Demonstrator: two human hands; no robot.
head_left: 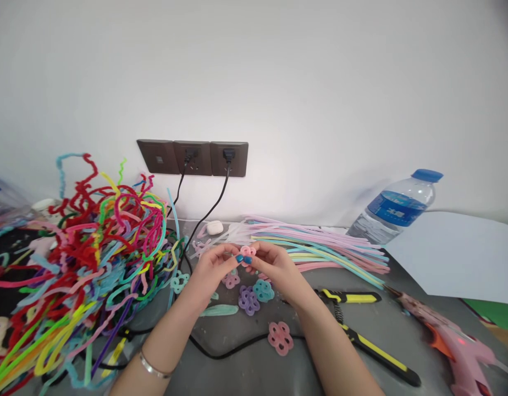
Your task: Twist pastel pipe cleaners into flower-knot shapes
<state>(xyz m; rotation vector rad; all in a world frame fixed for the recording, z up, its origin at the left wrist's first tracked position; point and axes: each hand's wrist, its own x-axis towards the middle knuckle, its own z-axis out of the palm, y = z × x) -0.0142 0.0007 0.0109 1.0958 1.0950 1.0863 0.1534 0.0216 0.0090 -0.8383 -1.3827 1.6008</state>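
Observation:
A small pink pipe-cleaner flower [248, 251] is pinched between my two hands above the table. My left hand [216, 269] grips its left side with thumb and fingers. From the right, my right hand [276, 267] closes on it the same way, the thumb tips meeting in front. The thumbs cover part of the flower. Below the hands lie a purple flower [249, 300], a teal flower [263, 290] and a pink-mauve flower [231, 279]. Nearer to me rests a looped pink flower [280, 338], and a pale aqua one [179, 282] sits left of my left wrist.
A tangled heap of coloured pipe cleaners [114, 236] fills the left. Straight pastel pipe cleaners [332, 245] lie behind the hands. At right are yellow-black pliers [377, 352], a pink glue gun [456, 341], a water bottle [398, 206] and white paper [460, 256]. Black cables [221, 356] cross the table.

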